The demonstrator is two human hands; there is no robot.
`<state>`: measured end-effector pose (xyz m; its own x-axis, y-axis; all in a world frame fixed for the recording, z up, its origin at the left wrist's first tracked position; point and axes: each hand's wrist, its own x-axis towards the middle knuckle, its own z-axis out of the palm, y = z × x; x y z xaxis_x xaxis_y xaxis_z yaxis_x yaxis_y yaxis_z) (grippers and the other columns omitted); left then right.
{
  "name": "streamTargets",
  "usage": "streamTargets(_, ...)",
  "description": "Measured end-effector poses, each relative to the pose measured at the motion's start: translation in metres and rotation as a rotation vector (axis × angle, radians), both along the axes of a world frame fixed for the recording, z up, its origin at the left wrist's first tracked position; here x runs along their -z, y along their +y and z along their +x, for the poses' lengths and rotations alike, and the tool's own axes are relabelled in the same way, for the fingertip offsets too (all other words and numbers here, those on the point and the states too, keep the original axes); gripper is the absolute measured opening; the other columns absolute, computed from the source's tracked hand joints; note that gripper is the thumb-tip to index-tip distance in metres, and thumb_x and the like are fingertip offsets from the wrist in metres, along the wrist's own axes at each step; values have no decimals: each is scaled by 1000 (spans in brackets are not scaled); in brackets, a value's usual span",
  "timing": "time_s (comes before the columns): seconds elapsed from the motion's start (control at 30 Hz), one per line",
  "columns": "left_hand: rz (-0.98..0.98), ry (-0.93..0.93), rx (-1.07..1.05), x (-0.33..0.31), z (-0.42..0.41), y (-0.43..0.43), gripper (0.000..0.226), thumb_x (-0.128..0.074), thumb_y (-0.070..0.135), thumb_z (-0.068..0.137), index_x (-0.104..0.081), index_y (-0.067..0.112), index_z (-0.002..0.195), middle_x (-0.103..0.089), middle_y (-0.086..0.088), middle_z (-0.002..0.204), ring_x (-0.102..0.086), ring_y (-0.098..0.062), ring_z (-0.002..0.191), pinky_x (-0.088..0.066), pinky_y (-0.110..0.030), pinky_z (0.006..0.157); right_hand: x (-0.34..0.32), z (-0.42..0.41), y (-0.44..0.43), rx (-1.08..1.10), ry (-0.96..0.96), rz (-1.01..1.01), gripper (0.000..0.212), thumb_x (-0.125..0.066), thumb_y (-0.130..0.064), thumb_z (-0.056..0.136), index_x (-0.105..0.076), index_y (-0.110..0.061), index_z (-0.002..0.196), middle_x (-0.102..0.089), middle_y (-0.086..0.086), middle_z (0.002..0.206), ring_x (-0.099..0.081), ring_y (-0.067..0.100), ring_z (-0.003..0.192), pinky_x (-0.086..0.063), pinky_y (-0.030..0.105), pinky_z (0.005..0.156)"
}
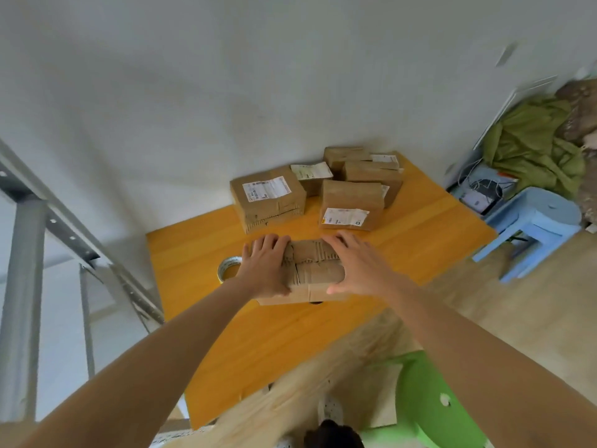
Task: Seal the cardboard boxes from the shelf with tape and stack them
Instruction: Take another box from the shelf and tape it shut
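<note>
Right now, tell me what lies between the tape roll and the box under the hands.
The left hand, holding the left end of the box; it hides part of the tape roll. The head view shows it.

On the orange table (420,227), the left hand (265,266) grips the left end of a battered cardboard box (318,273). The right hand (358,266) presses spread fingers on its right end. A tape roll (227,268) lies just left.
</note>
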<state>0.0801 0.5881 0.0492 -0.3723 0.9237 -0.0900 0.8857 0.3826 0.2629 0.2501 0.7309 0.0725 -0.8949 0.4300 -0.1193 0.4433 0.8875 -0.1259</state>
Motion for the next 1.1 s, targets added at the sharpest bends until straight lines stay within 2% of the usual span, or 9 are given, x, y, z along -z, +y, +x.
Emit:
streamTargets(0.17,53,0,-91,14,-18,29,106,-84,43,58,-22,23,141,-26,0,138,-20,-25,132,-18,-45,115,15,-32,45,-69,28,-1,113,-80,-56,64,-15,-27,152,-24,1,150,-29,22,138,-32,40,109)
streamTargets(0.33,16,-24,-204,24,-33,58,108,-85,42,58,-20,23,143,-25,0,139,-19,-25,133,-17,-49,114,32,-63,88,-166,43,-45,112,-80,-54,66,-15,-26,153,-22,-1,149,-29,21,137,-34,36,107)
streamTargets(0.47,-43,-37,-278,32,-39,79,110,-84,44,58,-19,22,144,-24,0,140,-17,-25,134,-16,-51,114,44,-83,120,-239,19,-104,111,-80,-53,68,-13,-26,153,-20,-1,150,-26,20,138,-32,39,110)
streamTargets(0.57,-80,-46,-330,40,-44,93,109,-83,43,59,-18,22,144,-22,-1,142,-14,-26,136,-15,-54,114,55,-97,139,-296,7,-120,112,-77,-56,69,-11,-25,154,-19,0,150,-22,19,140,-26,41,115)
streamTargets(0.67,-120,-56,-385,46,-45,102,107,-82,39,59,-18,22,143,-22,-2,140,-14,-26,136,-9,-60,114,69,-105,151,-355,4,-112,112,-74,-59,70,-10,-24,154,-18,1,152,-18,21,143,-13,39,118)
streamTargets(0.93,-116,-93,-444,61,-48,102,114,-80,43,63,-7,23,149,-11,0,150,5,-23,144,10,-57,113,92,-118,163,-439,28,-148,106,-70,-60,76,-8,-25,154,-7,4,159,-7,24,148,-5,37,115)
streamTargets(1.0,-125,-108,-459,62,-47,102,117,-69,61,70,7,26,151,5,2,157,17,-22,145,18,-53,111,93,-119,165,-464,25,-145,103,-65,-61,79,-5,-25,155,0,4,161,-1,23,149,1,36,115)
streamTargets(1.07,-119,-99,-511,63,-44,101,107,-39,81,76,21,30,148,21,4,157,27,-18,142,23,-49,110,95,-116,164,-509,63,-77,98,-59,-60,85,-4,-21,156,4,5,163,2,23,150,2,38,118)
streamTargets(1.1,-102,-90,-539,63,-42,101,98,-23,84,78,26,32,146,27,4,156,31,-17,140,24,-47,111,97,-114,162,-542,105,-26,94,-56,-59,87,-7,-18,156,1,7,164,-1,24,150,-1,40,121)
